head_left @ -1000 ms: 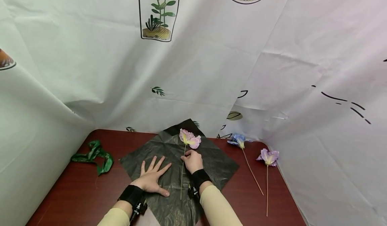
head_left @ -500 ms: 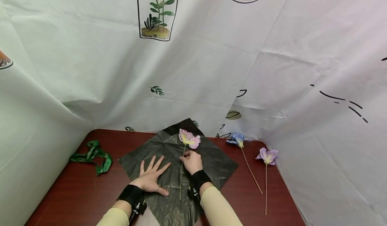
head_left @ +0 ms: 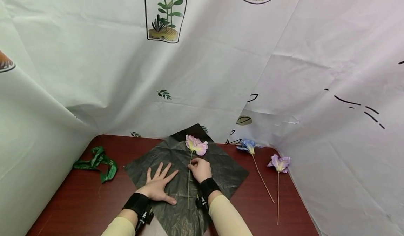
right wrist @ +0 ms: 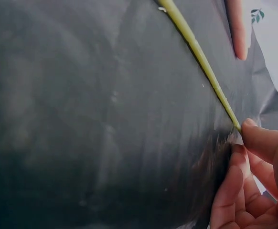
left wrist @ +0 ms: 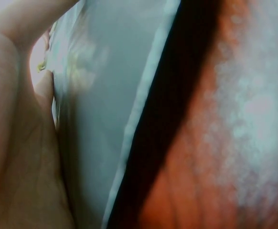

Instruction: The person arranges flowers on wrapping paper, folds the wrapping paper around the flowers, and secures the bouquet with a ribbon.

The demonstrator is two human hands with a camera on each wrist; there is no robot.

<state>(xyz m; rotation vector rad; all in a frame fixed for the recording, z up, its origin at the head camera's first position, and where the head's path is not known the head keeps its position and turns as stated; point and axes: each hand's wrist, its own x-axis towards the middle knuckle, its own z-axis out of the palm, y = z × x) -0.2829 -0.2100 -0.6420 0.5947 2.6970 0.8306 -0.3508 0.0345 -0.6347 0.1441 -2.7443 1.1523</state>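
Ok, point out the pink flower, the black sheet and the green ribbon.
Pink flower (head_left: 197,146): head view, on its petals.
Black sheet (head_left: 181,187): head view, on its bare middle.
Green ribbon (head_left: 94,163): head view, on its middle part.

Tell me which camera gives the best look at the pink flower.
The head view: it shows the pink flower from bloom to stem end, pinched by the right hand. The right wrist view shows only part of the stem, close up; the left wrist view is too blurred to tell.

Head view faces forward and down; wrist views sit close, right sharing its dark sheet (head_left: 181,187).
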